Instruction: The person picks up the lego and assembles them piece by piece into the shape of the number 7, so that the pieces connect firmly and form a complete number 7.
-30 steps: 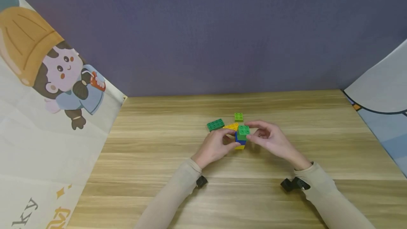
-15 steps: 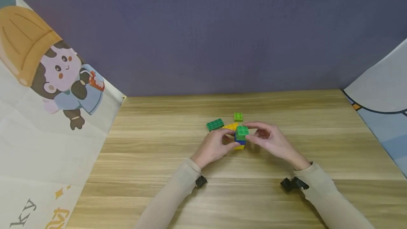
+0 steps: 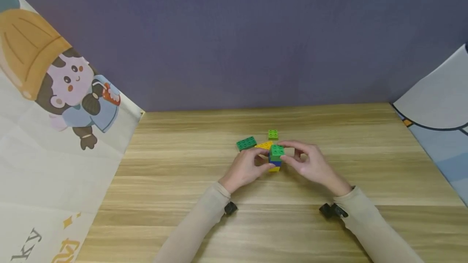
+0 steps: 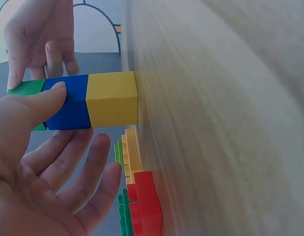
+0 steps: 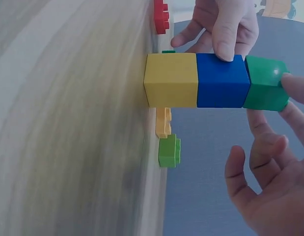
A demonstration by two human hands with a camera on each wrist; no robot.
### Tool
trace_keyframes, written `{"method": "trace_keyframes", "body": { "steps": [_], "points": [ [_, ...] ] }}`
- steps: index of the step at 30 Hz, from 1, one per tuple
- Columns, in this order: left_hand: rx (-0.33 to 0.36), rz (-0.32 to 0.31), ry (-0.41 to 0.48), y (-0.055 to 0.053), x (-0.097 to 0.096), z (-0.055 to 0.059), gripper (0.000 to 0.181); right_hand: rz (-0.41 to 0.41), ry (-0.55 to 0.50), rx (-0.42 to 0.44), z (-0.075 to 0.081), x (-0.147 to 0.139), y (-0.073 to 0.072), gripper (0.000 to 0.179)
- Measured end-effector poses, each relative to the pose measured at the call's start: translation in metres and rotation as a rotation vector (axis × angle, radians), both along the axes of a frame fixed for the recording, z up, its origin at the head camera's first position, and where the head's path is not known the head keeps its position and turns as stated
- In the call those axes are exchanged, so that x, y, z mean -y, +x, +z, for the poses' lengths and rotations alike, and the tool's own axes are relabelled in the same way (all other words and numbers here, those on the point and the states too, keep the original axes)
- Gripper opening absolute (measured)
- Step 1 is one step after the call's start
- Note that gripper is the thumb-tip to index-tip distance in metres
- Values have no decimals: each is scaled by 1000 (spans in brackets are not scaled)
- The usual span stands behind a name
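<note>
A small tower stands on the table in front of me: a yellow brick (image 5: pixel 171 81) at the bottom, a blue brick (image 5: pixel 223 81) on it, and a green brick (image 3: pixel 276 152) at the top. My left hand (image 3: pixel 245 167) pinches the blue brick between thumb and fingers. With thumb and index finger, my right hand (image 3: pixel 310 165) grips the green brick, its other fingers loosely curled. In the right wrist view the green brick sits slightly tilted, a thin dark seam between it and the blue one.
Behind the tower lie a dark green brick (image 3: pixel 246 143), a yellow-orange brick (image 3: pixel 265 145) and a lime green brick (image 3: pixel 273 134). A red brick (image 4: pixel 148 204) shows beside the dark green one in the left wrist view. A blue-grey partition (image 3: pixel 234 52) rises at the table's back edge.
The right hand has shifted slightly left with the green brick, which now lines up more closely over the blue one. The left hand keeps its hold on the blue brick.
</note>
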State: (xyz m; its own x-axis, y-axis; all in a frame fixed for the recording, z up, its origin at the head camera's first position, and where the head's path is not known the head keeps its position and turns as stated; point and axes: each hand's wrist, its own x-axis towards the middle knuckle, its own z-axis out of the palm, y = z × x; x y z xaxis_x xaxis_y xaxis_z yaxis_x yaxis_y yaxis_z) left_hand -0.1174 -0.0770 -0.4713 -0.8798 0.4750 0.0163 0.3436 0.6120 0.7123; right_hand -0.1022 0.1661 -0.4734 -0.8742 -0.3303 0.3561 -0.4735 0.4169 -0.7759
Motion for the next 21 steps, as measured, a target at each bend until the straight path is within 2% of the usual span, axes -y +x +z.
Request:
{"method": "trace_keyframes", "body": {
  "steps": [8, 21],
  "points": [
    [-15, 9, -9, -2, -1, -2, 43, 9, 47, -71, -1, 0, -4, 41],
    [-14, 32, -17, -10, -8, 0, 43, 51, 19, -136, -8, -6, -19, 44]
  ]
}}
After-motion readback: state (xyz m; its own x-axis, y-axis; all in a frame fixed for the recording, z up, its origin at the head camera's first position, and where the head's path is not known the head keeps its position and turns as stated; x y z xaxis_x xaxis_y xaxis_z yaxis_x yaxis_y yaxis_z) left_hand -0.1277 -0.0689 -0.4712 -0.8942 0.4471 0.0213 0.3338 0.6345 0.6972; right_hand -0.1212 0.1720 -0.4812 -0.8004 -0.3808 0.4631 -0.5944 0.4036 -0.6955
